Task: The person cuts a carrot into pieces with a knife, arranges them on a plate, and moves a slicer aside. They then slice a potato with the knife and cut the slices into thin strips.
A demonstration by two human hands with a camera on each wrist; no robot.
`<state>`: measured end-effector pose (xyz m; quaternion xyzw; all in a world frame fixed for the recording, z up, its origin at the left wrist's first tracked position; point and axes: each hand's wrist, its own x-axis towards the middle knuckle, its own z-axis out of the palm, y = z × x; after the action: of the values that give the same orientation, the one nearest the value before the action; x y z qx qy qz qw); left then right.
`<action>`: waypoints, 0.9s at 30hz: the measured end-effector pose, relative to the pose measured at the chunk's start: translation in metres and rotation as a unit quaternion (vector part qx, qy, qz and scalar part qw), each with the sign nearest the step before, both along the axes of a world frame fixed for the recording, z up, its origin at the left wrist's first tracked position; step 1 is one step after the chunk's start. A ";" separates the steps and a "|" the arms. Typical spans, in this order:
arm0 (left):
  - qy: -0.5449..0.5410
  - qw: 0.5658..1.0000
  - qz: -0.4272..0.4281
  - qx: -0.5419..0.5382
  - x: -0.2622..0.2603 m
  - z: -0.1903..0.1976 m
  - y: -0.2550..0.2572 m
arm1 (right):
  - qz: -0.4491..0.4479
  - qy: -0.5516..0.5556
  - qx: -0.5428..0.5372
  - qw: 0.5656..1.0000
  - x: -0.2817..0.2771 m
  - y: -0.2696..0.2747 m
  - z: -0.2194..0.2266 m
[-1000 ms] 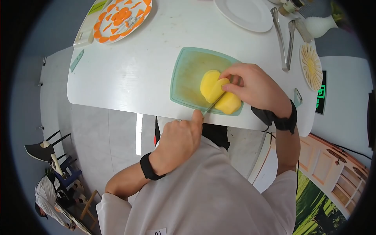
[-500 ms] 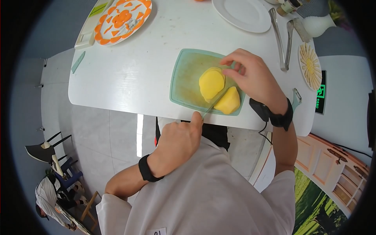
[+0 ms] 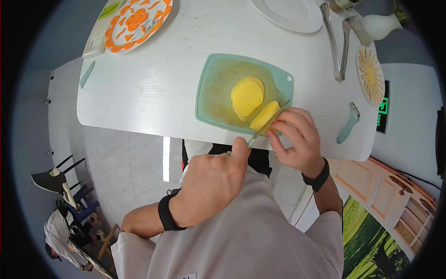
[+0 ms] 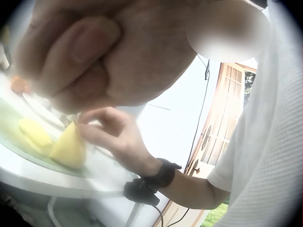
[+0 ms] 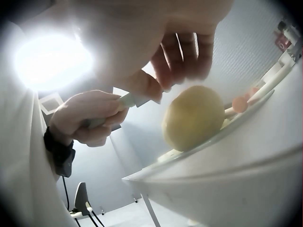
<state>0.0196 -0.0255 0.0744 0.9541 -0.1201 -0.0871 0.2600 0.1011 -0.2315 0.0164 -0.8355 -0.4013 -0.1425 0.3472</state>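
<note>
My left hand (image 3: 209, 179) grips a small knife (image 5: 127, 100) with a pale green handle. The blade slants across a peeled yellow potato piece (image 3: 264, 116) at the near right of the green cutting board (image 3: 211, 88). At that piece's right end, my right hand (image 3: 297, 142) bends its thumb and fingers about it, close beside the blade. The left wrist view shows the right thumb and forefinger close together at the top of the upright piece (image 4: 70, 150). Several potato slices (image 3: 247, 95) lie overlapped on the board, left of the knife.
A plate of orange slices (image 3: 109, 44) stands far left and a white plate (image 3: 290, 21) at the back. Metal tongs (image 3: 341, 51), a plate of pale strips (image 3: 370, 76) and a green peeler (image 3: 349, 123) are on the right. A green-handled tool (image 3: 87, 74) lies left.
My right hand let go at the slices, lifted off, then came down and nearer to the right end of the remaining potato piece. The knife shifted right, onto that piece.
</note>
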 end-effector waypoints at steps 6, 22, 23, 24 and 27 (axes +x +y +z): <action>0.006 1.000 0.006 0.007 -0.001 -0.006 -0.003 | -0.001 -0.007 -0.021 1.000 -0.004 0.000 -0.003; 0.002 0.999 -0.004 0.049 -0.007 -0.005 -0.006 | -0.015 0.006 -0.034 0.999 -0.006 0.000 -0.005; 0.002 0.999 -0.003 0.047 -0.006 -0.004 -0.006 | -0.014 0.008 -0.035 0.999 -0.007 -0.001 -0.005; 0.002 0.999 -0.002 0.045 -0.006 -0.003 -0.006 | -0.014 0.008 -0.037 0.999 -0.007 -0.001 -0.004; 0.014 0.998 -0.010 0.056 -0.006 -0.001 -0.006 | -0.016 0.007 -0.039 0.999 -0.007 -0.001 -0.004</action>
<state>0.0136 -0.0310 0.0730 0.9646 -0.1208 -0.1098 0.2072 0.0940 -0.2322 0.0123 -0.8557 -0.3907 -0.1268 0.3149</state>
